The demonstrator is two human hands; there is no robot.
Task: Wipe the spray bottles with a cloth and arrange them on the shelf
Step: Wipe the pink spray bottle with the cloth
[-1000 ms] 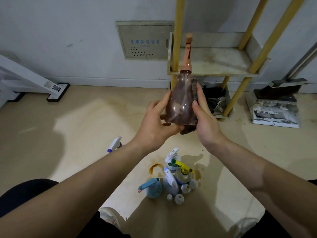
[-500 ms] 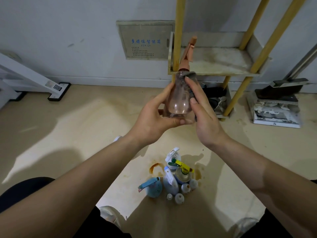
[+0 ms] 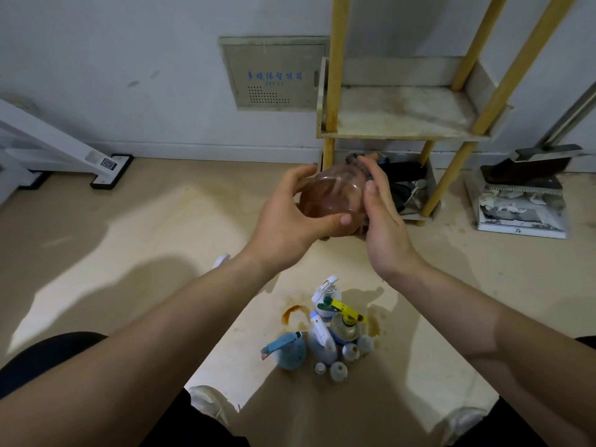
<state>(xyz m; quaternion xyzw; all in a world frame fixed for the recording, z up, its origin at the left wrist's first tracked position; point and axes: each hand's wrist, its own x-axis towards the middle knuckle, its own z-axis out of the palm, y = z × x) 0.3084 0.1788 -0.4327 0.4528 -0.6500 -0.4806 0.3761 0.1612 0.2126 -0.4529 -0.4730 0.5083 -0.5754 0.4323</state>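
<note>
Bottle (image 3: 332, 196), clear with a brownish tint, is held in the air between both hands, in front of the lower part of the shelf (image 3: 400, 117). It is tipped away from the person, so its round base faces the camera; the spray head is mostly hidden behind the fingers, with only a small orange-pink bit showing above them. Left hand (image 3: 287, 214) grasps the bottle from the left side: thumb laid across the lower edge of the base, fingers curled over the far side. Right hand (image 3: 380, 211) is pressed against the right side of the bottle with a dark cloth (image 3: 356, 161) under its fingers; the cloth shows above the fingertips and again below the base. Right thumb lies along the rim of the base.

Shelf has yellow posts and a stained pale board, bare where visible. Its bottom level holds dark items that cannot be made out.

On the floor (image 3: 145, 227), near the person's feet, stands a cluster of other spray bottles (image 3: 325, 337): a light blue round one, white ones, one with a yellow and green trigger, and several small capped ones. They touch or stand just beside each other. Brown stains mark the floor around the cluster. A dustpan (image 3: 522, 175) rests against the wall right of the shelf.
</note>
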